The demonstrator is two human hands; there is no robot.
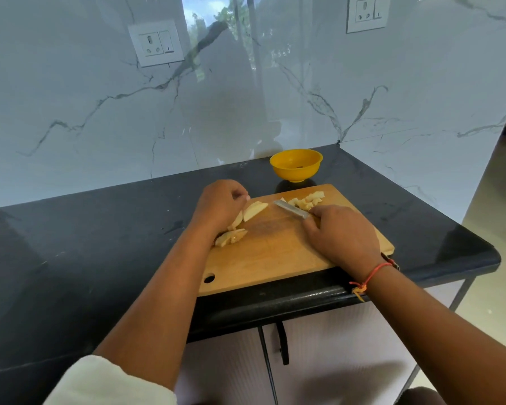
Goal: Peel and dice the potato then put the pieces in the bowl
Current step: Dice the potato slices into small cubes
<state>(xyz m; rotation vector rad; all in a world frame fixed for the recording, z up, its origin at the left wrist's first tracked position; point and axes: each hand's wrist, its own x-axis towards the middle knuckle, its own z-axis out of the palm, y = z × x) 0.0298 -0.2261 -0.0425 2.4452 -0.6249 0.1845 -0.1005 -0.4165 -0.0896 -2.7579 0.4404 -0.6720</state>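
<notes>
A wooden cutting board [275, 258] lies on the black counter. My left hand [219, 204] pinches a pale peeled potato slice [254, 210] at the board's far left. More potato slices [231, 236] lie just below that hand. My right hand [339, 235] grips a knife, its blade [291, 209] pointing left and lying low over the board. A heap of diced potato pieces [307, 200] sits at the board's far right edge, just beyond the blade. The yellow bowl [295, 165] stands behind the board; its inside looks nearly bare.
The black counter [100, 244] ends in a rounded front edge, with a white cabinet and its black handle [284, 343] below. A marble wall with two sockets [157, 43] rises behind. The floor drops away on the right.
</notes>
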